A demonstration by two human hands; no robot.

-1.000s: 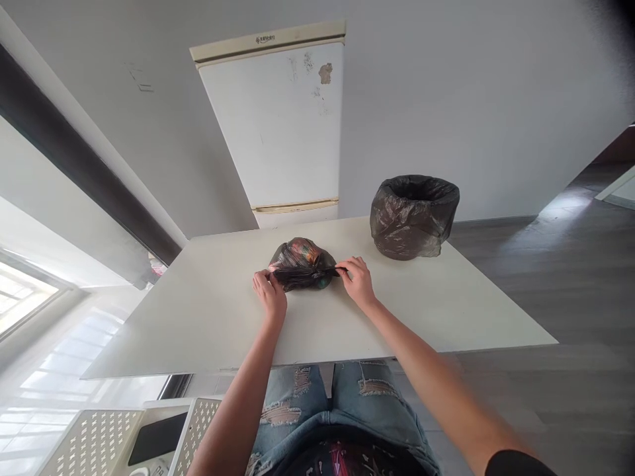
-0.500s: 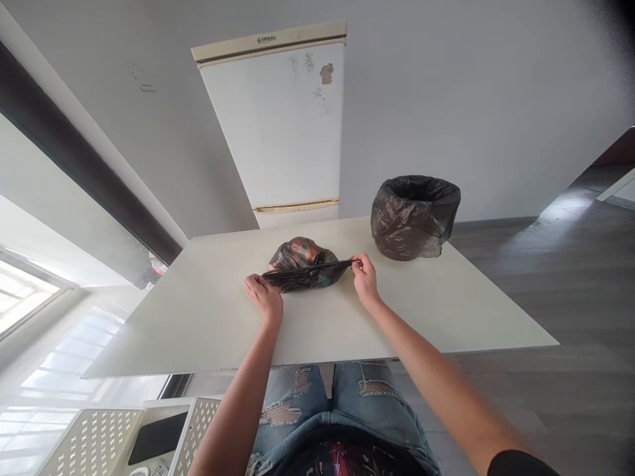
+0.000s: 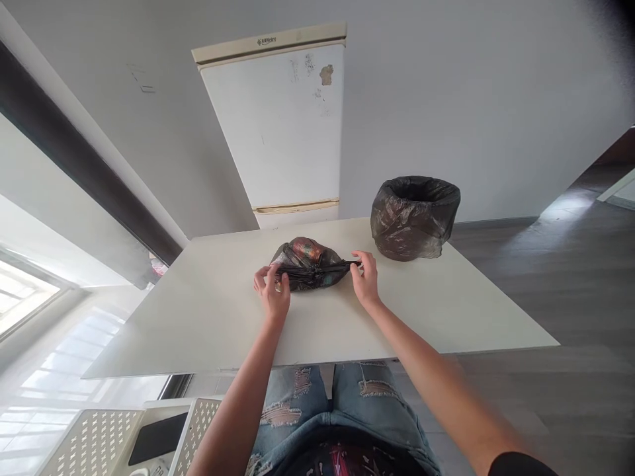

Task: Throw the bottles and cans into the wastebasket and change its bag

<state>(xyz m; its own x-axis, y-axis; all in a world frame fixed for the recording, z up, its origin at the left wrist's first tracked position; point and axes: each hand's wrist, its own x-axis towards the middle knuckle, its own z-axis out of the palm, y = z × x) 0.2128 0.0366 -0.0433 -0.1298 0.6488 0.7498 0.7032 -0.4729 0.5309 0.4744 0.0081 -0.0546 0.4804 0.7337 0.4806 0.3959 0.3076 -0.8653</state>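
A small dark plastic bag full of coloured rubbish lies on the white table. My left hand pinches the bag's twisted strip at its left end. My right hand pinches the other end of the strip at the bag's right side. The strip is stretched across the front of the bag between both hands.
A bin lined with a dark bag stands at the table's far right. Behind the table is a white fridge against a grey wall. White perforated chairs or racks sit low on the left, beside my knees in torn jeans.
My left hand has moved up and right, back toward the bag, shortening the stretched strip. My right hand has stayed almost in place.
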